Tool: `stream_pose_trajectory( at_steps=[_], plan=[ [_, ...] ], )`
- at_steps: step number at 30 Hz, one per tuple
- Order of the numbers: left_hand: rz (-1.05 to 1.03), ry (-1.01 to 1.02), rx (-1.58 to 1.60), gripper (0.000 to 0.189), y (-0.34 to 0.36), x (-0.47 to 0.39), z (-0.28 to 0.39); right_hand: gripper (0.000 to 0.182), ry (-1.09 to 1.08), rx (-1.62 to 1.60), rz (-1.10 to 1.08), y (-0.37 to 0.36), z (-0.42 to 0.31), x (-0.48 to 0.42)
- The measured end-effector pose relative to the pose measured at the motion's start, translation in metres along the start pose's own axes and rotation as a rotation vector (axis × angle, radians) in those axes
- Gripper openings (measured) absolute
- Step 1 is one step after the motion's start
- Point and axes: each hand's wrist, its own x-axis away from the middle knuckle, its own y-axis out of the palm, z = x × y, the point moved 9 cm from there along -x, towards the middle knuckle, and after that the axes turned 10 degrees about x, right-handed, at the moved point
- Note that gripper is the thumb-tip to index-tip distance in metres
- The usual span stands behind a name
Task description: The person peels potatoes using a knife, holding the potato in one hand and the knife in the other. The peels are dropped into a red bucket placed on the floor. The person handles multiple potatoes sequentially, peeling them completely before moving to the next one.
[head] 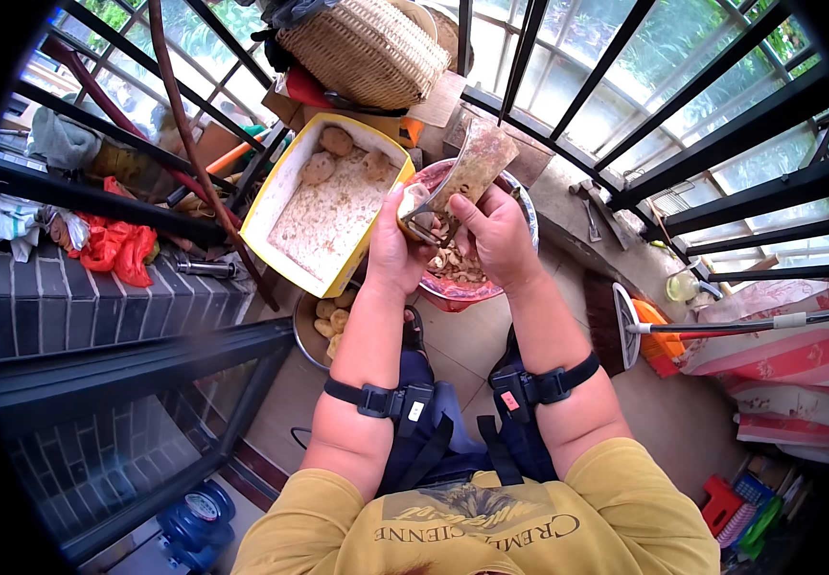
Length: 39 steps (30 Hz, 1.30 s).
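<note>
Over a red-rimmed basin (pixel 450 293) of peelings, my left hand (pixel 394 248) grips a pale, partly peeled potato (pixel 414 198). Fingers of my right hand (pixel 498 233) are closed on a broad, stained tool (pixel 483 162), cleaver-like in shape; its lower end lies against the potato and its wide part points up and away. Exactly where its edge meets the potato is hidden by my hands. Left of my hands, a yellow-edged box (pixel 299 230) holds several unpeeled potatoes (pixel 335 141). Below it, peeled potatoes (pixel 328 316) lie in a metal bowl (pixel 307 341), partly behind my left forearm.
A wicker basket (pixel 364 54) sits beyond the box. Black railings (pixel 605 65) curve around the far side. To the right, a mop-like tool (pixel 626 327) lies near an orange dustpan (pixel 655 334). A red plastic bag (pixel 120 241) rests on the tiled ledge (pixel 98 302) at left.
</note>
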Motion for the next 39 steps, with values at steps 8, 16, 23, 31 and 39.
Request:
stream_pose_trajectory(
  at_steps=[8, 16, 23, 31, 39],
  plan=[
    [0.007, -0.012, -0.126, 0.031, 0.006, 0.008, -0.007, 0.018, -0.047, -0.146, 0.306, -0.024, 0.005, -0.004],
    [0.081, 0.058, -0.121, 0.031, -0.002, 0.000, 0.000, 0.018, 0.046, -0.067, 0.103, -0.011, 0.008, -0.004],
    [0.046, 0.071, -0.179, 0.028, 0.015, 0.008, -0.004, 0.018, -0.014, -0.172, 0.361, -0.030, 0.006, -0.003],
    [-0.193, -0.086, 0.021, 0.039, 0.021, 0.005, -0.006, 0.020, 0.107, -0.231, 0.140, -0.019, 0.011, -0.003],
    [-0.149, -0.086, 0.026, 0.043, 0.015, 0.008, -0.009, 0.021, 0.182, -0.238, 0.132, -0.006, 0.012, 0.001]
  ],
)
